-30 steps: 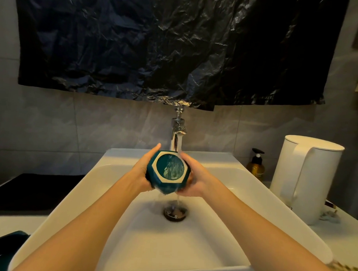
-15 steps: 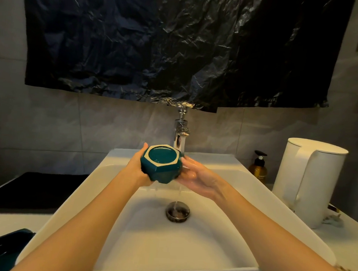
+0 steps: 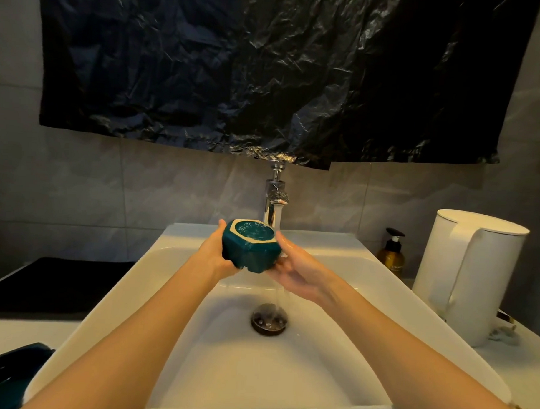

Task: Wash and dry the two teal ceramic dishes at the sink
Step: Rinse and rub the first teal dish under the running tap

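My left hand point(image 3: 211, 257) wraps its grip round the teal hexagonal ceramic bowl point(image 3: 248, 252), tilted over the white rectangular sink point(image 3: 121, 306) at 12 o'clock. My right hand point(image 3: 294, 272), fingers straight, touches its 3 o'clock side. I see the second teal ceramic dish point(image 3: 8, 372) at 8 o'clock.

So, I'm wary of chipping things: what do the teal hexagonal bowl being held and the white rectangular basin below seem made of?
The teal hexagonal bowl looks like glazed ceramic: glossy faceted sides, matt cream rim. The white rectangular basin seems glazed ceramic or porcelain too, smooth with soft highlights, though cast resin can't be ruled out.
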